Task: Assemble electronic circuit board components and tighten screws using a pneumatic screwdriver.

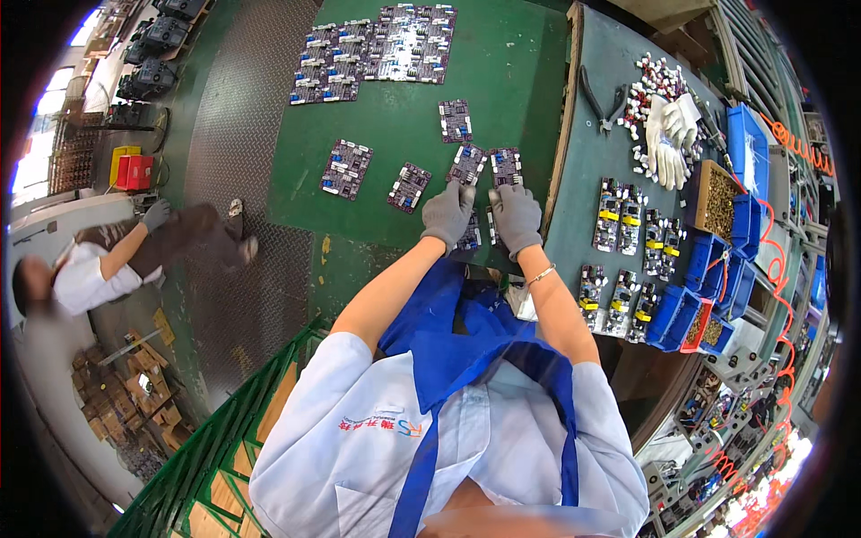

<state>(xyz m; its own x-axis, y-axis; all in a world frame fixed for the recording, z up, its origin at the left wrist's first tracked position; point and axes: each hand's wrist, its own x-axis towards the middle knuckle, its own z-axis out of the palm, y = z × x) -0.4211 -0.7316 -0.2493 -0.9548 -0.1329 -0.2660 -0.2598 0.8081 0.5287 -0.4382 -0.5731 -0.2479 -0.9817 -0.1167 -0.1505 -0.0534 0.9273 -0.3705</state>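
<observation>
My left hand point(448, 215), in a grey work glove, has its fingers closed on the near edge of a purple circuit board point(467, 163). Beside it, my right hand point(516, 218), gloved alike, grips the near end of another circuit board point(505, 165). The two boards lie almost side by side on the green tabletop point(386, 125). Part of a further circuit board point(469, 236) shows below my left hand, mostly covered. Loose boards lie around: one circuit board point(455, 121) just beyond, another point(409, 187) to the left, a larger one point(347, 169) farther left.
Rows of circuit boards point(408, 45) fill the far end. On the right bench are pliers point(601, 103), white gloves point(671, 139), small connectors point(650, 81), boards with yellow parts point(619, 215) and blue bins point(674, 316) of brass-coloured pieces. At left, another person point(134, 247) stands in the aisle.
</observation>
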